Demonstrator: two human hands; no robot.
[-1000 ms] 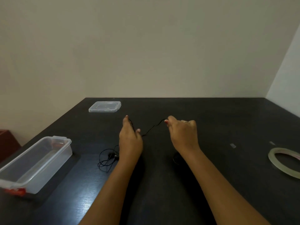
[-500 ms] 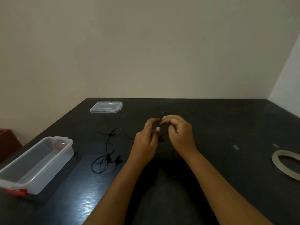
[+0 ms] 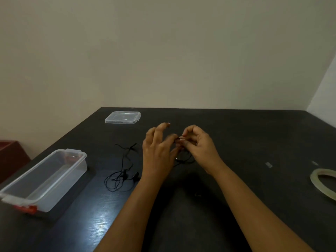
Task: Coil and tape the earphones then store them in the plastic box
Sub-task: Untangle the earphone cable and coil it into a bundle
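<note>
Black wired earphones [image 3: 123, 171] lie on the dark table, their buds and loose loops left of my left wrist. The cable runs up to my hands, where a small coil hangs between them. My right hand [image 3: 199, 146] pinches that coil with thumb and fingertips. My left hand [image 3: 158, 151] touches the same cable with thumb and forefinger, its other fingers spread. A clear plastic box [image 3: 45, 179] with red clips stands open at the left. Its clear lid [image 3: 123, 117] lies flat near the far left edge. A roll of clear tape [image 3: 325, 180] lies at the right edge.
Two small pieces of tape [image 3: 268, 164] stick to the dark table [image 3: 236, 135] left of the roll. A red-brown object [image 3: 11, 157] stands beyond the table's left edge. A plain wall runs behind the table.
My hands came together from being spread apart and now work a small coil of cable between them. The loose cable on the table has shifted and bunched nearer my left wrist.
</note>
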